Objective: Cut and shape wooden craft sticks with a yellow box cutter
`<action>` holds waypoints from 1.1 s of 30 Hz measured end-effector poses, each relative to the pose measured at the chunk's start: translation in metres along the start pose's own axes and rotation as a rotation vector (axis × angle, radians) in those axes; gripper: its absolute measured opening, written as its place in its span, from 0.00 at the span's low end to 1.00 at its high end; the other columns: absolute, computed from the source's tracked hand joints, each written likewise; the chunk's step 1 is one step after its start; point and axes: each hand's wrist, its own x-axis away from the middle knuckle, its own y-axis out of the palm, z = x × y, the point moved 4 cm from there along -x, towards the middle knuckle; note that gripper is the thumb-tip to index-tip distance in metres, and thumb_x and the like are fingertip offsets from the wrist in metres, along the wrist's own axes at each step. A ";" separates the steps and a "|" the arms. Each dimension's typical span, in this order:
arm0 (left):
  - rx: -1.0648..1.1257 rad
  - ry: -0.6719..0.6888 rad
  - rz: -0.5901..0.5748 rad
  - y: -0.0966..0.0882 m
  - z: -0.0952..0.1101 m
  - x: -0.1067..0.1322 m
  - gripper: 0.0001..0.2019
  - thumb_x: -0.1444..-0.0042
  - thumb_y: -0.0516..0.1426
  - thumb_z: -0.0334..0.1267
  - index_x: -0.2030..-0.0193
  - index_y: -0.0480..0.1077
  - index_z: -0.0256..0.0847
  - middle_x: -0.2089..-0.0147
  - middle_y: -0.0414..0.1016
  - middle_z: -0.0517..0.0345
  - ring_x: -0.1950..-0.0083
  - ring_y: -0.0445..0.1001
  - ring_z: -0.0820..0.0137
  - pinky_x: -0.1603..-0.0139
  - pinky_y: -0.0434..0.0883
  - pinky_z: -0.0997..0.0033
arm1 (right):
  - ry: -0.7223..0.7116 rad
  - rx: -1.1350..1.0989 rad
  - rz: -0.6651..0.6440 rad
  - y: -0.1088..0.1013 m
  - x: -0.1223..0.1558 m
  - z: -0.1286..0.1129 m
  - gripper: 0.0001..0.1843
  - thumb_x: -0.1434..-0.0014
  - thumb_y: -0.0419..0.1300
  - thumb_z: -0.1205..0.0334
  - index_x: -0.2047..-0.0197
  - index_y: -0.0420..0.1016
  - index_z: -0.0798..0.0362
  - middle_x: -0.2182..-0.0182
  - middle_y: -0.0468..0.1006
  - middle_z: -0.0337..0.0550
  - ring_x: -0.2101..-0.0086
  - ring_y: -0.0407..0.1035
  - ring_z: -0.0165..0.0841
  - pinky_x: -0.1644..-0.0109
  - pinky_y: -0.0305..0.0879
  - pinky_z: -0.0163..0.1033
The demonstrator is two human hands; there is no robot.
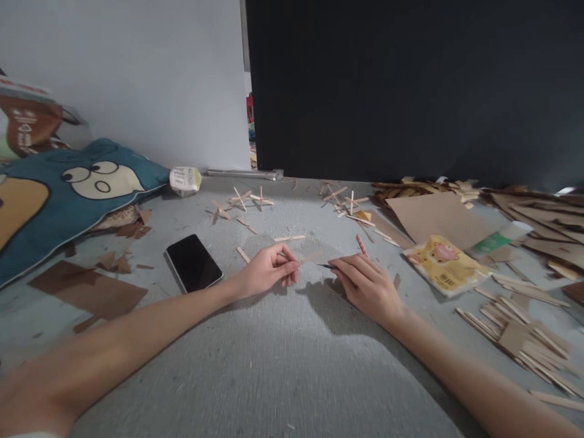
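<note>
My left hand (pixel 269 266) pinches a flat wooden craft stick (pixel 311 257) between thumb and fingertips, the stick pointing right. Facing it, my right hand (pixel 367 283) is closed around a slim tool with a dark, pointed tip (pixel 325 266). That tip lies close to the stick's free end; whether they touch I cannot tell. Just behind the right hand a red patterned piece (pixel 362 245) shows, partly hidden. Another craft stick (pixel 289 238) lies on the grey tabletop (pixel 274 371) beyond my hands.
Crossed-stick pieces (pixel 261 199) stand at the back, more (pixel 335 194) to their right. A phone (pixel 194 263) and brown card (pixel 89 289) lie left, near a blue cushion (pixel 104 176). Right are a yellow packet (pixel 444 264), a glue stick (pixel 502 237) and piled sticks (pixel 520 334).
</note>
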 end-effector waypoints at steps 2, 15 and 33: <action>0.006 0.008 0.008 -0.001 0.000 0.000 0.16 0.36 0.62 0.49 0.62 0.64 0.40 0.70 0.79 0.57 0.72 0.73 0.74 0.69 0.68 0.70 | 0.003 -0.002 0.010 -0.001 -0.001 -0.001 0.11 0.30 0.58 0.72 0.47 0.75 0.54 0.62 0.83 0.46 0.64 0.76 0.37 0.61 0.74 0.42; -0.136 0.008 -0.073 0.004 -0.004 0.003 0.13 0.31 0.57 0.49 0.60 0.66 0.41 0.70 0.77 0.58 0.71 0.72 0.73 0.66 0.68 0.69 | 0.052 0.000 -0.089 0.000 -0.015 -0.011 0.10 0.25 0.53 0.64 0.46 0.72 0.55 0.62 0.81 0.48 0.62 0.77 0.37 0.61 0.74 0.40; -0.196 0.010 -0.051 0.001 -0.005 0.006 0.14 0.30 0.55 0.52 0.58 0.66 0.42 0.70 0.74 0.61 0.70 0.70 0.72 0.64 0.66 0.69 | 0.020 -0.060 -0.181 0.007 -0.015 -0.018 0.09 0.26 0.53 0.64 0.59 0.74 0.52 0.67 0.78 0.44 0.65 0.72 0.36 0.64 0.68 0.40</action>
